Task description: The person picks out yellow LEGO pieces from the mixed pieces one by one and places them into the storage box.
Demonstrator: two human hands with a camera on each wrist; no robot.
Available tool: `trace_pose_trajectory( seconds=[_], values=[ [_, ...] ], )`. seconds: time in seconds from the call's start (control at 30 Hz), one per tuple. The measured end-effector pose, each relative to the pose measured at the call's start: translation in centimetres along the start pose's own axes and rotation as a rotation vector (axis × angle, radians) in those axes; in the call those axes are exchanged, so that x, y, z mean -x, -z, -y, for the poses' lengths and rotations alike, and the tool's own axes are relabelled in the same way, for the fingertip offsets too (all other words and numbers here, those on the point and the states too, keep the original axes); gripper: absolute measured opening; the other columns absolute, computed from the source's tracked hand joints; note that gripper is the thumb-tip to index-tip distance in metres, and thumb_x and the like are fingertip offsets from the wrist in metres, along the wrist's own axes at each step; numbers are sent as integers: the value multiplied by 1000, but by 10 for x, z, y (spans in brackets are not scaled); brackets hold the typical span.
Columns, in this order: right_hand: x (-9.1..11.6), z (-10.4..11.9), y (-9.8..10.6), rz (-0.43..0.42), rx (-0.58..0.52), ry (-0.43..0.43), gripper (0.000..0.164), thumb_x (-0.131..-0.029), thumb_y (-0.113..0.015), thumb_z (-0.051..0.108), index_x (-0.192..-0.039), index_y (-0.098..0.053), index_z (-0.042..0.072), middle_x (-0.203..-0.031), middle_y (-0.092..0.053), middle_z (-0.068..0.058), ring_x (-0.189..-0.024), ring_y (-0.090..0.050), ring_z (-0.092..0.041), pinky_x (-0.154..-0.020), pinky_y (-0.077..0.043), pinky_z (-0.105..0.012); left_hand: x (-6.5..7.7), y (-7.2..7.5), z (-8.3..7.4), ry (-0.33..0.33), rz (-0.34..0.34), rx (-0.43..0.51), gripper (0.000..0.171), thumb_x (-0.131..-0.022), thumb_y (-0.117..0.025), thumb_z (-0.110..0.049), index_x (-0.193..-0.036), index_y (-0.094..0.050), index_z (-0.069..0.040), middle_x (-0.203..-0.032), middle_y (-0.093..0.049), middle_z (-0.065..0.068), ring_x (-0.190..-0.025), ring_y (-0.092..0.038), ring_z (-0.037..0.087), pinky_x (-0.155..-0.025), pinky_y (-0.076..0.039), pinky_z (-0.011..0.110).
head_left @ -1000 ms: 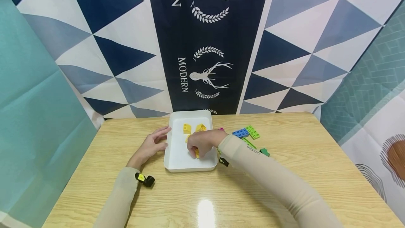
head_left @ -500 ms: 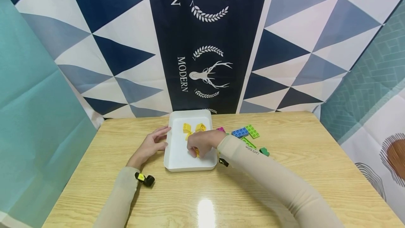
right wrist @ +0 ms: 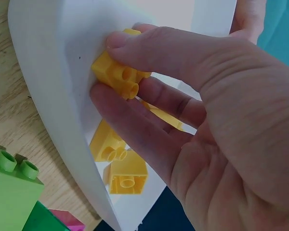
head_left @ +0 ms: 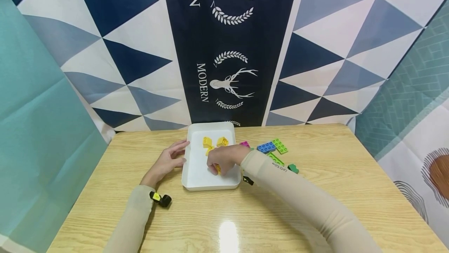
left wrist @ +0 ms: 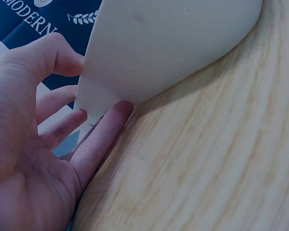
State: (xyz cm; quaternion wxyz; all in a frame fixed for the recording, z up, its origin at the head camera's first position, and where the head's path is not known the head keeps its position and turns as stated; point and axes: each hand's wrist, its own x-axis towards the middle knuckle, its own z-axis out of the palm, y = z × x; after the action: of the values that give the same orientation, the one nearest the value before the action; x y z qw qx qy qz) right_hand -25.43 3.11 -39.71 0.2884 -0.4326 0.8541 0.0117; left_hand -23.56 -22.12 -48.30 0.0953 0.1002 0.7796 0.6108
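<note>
A white tray (head_left: 210, 188) sits on the wooden table, with several yellow toy bricks in it. My right hand (head_left: 224, 160) reaches into the tray and pinches one yellow toy brick (right wrist: 107, 68) between thumb and fingers, low over the tray floor. Farther back in the tray lie other yellow bricks (head_left: 207, 142), two of them showing sloped or hollow sides (right wrist: 127, 174) in the right wrist view. My left hand (head_left: 170, 158) rests against the tray's left side. In the left wrist view its fingertips (left wrist: 121, 108) touch the outer wall, loosely bent and holding nothing.
Right of the tray lie a blue brick (head_left: 266, 147), a lime brick (head_left: 280, 146), a second lime piece (head_left: 275, 158), a dark green piece (head_left: 293, 168) and a magenta brick (head_left: 244, 144), partly behind my right forearm. A patterned cloth (head_left: 228, 30) hangs behind the table.
Almost nothing moves. My right hand stays on its yellow brick with a very slight shift, and the left hand keeps its place at the tray.
</note>
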Motion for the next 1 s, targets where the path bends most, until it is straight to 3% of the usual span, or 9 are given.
trace_pose_trajectory(
  seconds=[0.1, 0.27, 0.53, 0.73, 1.0],
  values=[
    [1, 0, 1, 5, -6, -5, 17, -83, -77, 4, -82, -70, 19, -80, -61, 3, -81, -55, -15, -72, -46, -26, 1, -1, -4, 2, 8, 1, 68, -87, -62, 4, -151, -44, -9, -167, -22, 12, -141, -39, 41, -94, -58, 33],
    [2, 0, 1, 7, -2, 4, 18, -82, -76, 3, -83, -69, 19, -81, -60, 3, -81, -54, -15, -71, -45, -26, 10, -4, -23, 4, 21, -3, 67, -87, -60, 5, -151, -42, -2, -167, -21, 17, -140, -39, 44, -93, -59, 34],
    [7, -1, 4, -11, 21, 18, 15, -81, -79, 16, -92, -71, 23, -89, -62, 5, -84, -54, -14, -75, -47, -27, 1, 0, 0, -21, 8, 5, 66, -86, -63, 1, -150, -47, -12, -166, -24, 11, -140, -41, 41, -92, -60, 36],
    [11, 1, 8, -9, 7, -7, 15, -87, -70, 25, -101, -73, 29, -100, -67, 9, -92, -57, -14, -82, -52, -30, 0, 0, 1, -11, 7, 1, 66, -87, -63, 1, -149, -48, -13, -166, -24, 9, -140, -40, 41, -94, -59, 39],
    [14, 1, 10, -12, -6, -23, 19, -89, -67, 29, -106, -74, 31, -105, -68, 9, -94, -57, -15, -80, -52, -32, 2, -1, -1, -20, 6, 12, 66, -86, -63, 1, -149, -49, -12, -166, -25, 10, -140, -41, 41, -91, -60, 35]
  ],
)
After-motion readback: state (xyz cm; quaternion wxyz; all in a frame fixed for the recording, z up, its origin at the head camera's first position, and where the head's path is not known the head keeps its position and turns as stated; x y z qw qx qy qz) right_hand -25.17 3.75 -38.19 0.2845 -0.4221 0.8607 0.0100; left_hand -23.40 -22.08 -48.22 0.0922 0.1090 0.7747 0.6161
